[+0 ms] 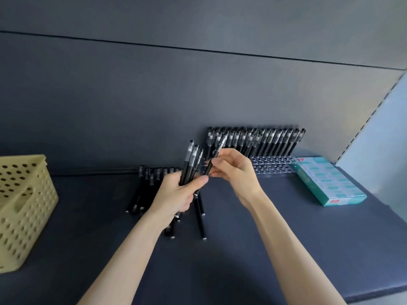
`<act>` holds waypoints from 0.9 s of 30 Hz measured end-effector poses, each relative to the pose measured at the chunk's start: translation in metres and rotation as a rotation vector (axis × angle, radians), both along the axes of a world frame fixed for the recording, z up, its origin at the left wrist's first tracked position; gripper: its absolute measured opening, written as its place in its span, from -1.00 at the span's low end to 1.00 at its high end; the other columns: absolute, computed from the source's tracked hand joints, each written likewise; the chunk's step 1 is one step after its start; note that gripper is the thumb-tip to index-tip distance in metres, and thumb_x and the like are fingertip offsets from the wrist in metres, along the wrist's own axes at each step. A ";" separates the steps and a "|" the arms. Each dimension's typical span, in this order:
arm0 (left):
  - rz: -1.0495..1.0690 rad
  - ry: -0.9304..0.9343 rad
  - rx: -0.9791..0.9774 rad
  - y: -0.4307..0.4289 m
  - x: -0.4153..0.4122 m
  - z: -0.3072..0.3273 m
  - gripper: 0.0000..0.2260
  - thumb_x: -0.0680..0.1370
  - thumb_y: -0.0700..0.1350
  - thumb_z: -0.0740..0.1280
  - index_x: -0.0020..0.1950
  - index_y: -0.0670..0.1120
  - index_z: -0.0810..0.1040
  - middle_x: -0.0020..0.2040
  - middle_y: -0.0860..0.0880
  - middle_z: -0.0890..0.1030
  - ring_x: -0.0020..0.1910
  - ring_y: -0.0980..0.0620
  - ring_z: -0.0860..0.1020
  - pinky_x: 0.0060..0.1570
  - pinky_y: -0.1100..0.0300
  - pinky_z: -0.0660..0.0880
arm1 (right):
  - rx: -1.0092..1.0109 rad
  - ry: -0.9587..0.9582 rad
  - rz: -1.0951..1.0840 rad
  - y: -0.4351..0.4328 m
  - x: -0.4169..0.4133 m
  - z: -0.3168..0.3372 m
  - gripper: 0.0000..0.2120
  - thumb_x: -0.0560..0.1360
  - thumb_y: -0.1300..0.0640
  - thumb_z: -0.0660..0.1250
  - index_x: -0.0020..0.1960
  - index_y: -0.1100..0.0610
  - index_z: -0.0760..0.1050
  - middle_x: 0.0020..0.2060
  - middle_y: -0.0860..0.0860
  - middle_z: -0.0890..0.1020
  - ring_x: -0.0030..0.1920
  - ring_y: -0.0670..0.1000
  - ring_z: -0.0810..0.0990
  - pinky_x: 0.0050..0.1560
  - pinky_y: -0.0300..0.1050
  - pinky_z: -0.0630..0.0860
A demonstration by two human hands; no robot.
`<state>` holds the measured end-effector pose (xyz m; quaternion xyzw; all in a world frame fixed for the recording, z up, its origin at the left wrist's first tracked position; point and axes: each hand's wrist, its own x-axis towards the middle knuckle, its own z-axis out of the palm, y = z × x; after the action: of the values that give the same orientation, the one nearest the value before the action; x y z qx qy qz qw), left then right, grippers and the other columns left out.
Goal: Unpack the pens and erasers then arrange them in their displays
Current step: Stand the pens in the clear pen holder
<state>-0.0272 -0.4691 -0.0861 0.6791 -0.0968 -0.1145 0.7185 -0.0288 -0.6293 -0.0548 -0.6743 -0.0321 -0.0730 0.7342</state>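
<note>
dark shelf [286, 238] carries loose pens [137, 194], clear pen display [271, 164], teal eraser box [328, 179], yellow basket [26, 205].

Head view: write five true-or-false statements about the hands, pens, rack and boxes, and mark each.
The left hand grips a bundle of pens. True.
The right hand is empty. False: it pinches a single pen.
The clear rack is full. False: its front holes are empty.
The eraser box lies right of the rack. True.
The yellow basket sits at the right. False: it sits at the left edge.
</note>
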 end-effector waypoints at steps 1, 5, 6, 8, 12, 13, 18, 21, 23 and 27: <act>-0.009 0.005 0.002 -0.013 -0.003 0.000 -0.87 0.50 -0.10 0.41 -0.15 -0.14 0.55 -0.53 0.12 0.23 -0.59 0.14 0.14 -0.60 0.33 0.08 | -0.007 -0.006 0.014 -0.014 -0.004 0.000 -0.89 0.51 0.36 0.28 -0.05 0.18 0.46 -0.31 0.04 0.60 -0.32 -0.03 0.59 -0.15 -0.15 0.58; 0.006 0.019 -0.010 -0.072 -0.016 -0.005 -0.86 0.50 -0.13 0.42 -0.22 -0.08 0.51 -0.52 0.12 0.23 -0.58 0.14 0.13 -0.59 0.33 0.06 | -0.023 -0.027 0.025 -0.071 -0.018 0.000 -0.90 0.51 0.29 0.31 -0.03 0.12 0.45 -0.33 -0.04 0.62 -0.32 -0.04 0.60 -0.20 -0.18 0.57; 0.006 0.010 -0.011 -0.086 -0.020 -0.007 -0.84 0.50 -0.13 0.42 -0.25 -0.06 0.50 -0.51 0.10 0.24 -0.58 0.14 0.14 -0.59 0.33 0.07 | -0.030 -0.040 0.006 -0.084 -0.019 -0.001 -0.90 0.51 0.25 0.33 -0.02 0.10 0.45 -0.32 -0.03 0.63 -0.32 -0.03 0.61 -0.22 -0.18 0.57; 0.016 0.005 0.005 -0.109 -0.028 -0.012 -0.81 0.49 -0.12 0.42 -0.30 -0.03 0.52 -0.49 0.08 0.27 -0.57 0.13 0.15 -0.58 0.31 0.08 | -0.078 -0.082 -0.047 -0.107 -0.021 -0.001 -0.89 0.51 0.20 0.34 -0.01 0.07 0.44 -0.30 0.02 0.62 -0.33 -0.03 0.61 -0.25 -0.16 0.58; 0.127 0.036 -0.011 -0.140 -0.035 -0.019 -0.80 0.51 -0.10 0.40 -0.29 -0.06 0.49 -0.48 0.06 0.28 -0.55 0.11 0.17 -0.55 0.26 0.07 | -0.191 -0.151 -0.127 -0.135 -0.016 -0.001 -0.85 0.51 0.23 0.34 0.04 0.08 0.45 -0.23 -0.02 0.58 -0.35 -0.10 0.60 -0.28 -0.21 0.59; 0.161 0.041 -0.021 -0.145 -0.034 -0.019 -0.80 0.53 -0.09 0.37 -0.24 -0.10 0.44 -0.46 0.06 0.27 -0.54 0.11 0.17 -0.54 0.24 0.06 | -0.217 -0.170 -0.160 -0.141 -0.013 -0.001 -0.82 0.51 0.24 0.33 0.10 0.12 0.44 -0.22 -0.03 0.58 -0.35 -0.11 0.61 -0.26 -0.23 0.58; 0.246 0.013 -0.044 -0.158 -0.022 -0.022 -0.79 0.58 -0.02 0.30 -0.11 -0.13 0.38 -0.44 0.09 0.32 -0.50 0.10 0.24 -0.53 0.23 0.21 | -0.422 -0.319 -0.344 -0.156 0.010 0.005 -0.65 0.54 0.26 0.27 0.28 0.06 0.33 -0.26 -0.11 0.54 -0.22 0.13 0.62 -0.16 -0.13 0.52; 0.277 -0.005 -0.058 -0.165 -0.015 -0.022 -0.76 0.58 -0.02 0.31 -0.08 -0.20 0.43 -0.44 0.06 0.41 -0.50 0.09 0.33 -0.49 0.24 0.39 | -0.480 -0.383 -0.393 -0.158 0.024 0.010 -0.65 0.55 0.28 0.22 0.29 0.03 0.34 -0.19 -0.12 0.54 -0.20 0.12 0.61 -0.12 -0.11 0.50; 0.291 -0.002 -0.099 -0.170 -0.012 -0.023 -0.78 0.58 -0.03 0.30 -0.05 -0.19 0.48 -0.43 0.03 0.45 -0.51 0.09 0.36 -0.47 0.23 0.44 | -0.491 -0.419 -0.415 -0.160 0.034 0.012 -0.65 0.55 0.28 0.22 0.29 0.03 0.35 -0.11 -0.07 0.54 -0.21 0.13 0.60 -0.12 -0.15 0.48; 0.278 -0.004 -0.144 -0.174 -0.012 -0.028 -0.80 0.59 0.00 0.25 0.05 -0.12 0.52 -0.45 0.01 0.49 -0.53 0.09 0.39 -0.44 0.19 0.50 | -0.535 -0.450 -0.406 -0.159 0.050 0.007 -0.65 0.56 0.28 0.21 0.30 0.05 0.35 -0.03 -0.01 0.54 -0.22 0.14 0.59 -0.14 -0.31 0.44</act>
<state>-0.0395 -0.6430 -0.1142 0.6329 -0.0111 -0.0053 0.7741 0.0208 -0.7883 -0.0477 -0.8014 -0.0761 -0.3513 0.4780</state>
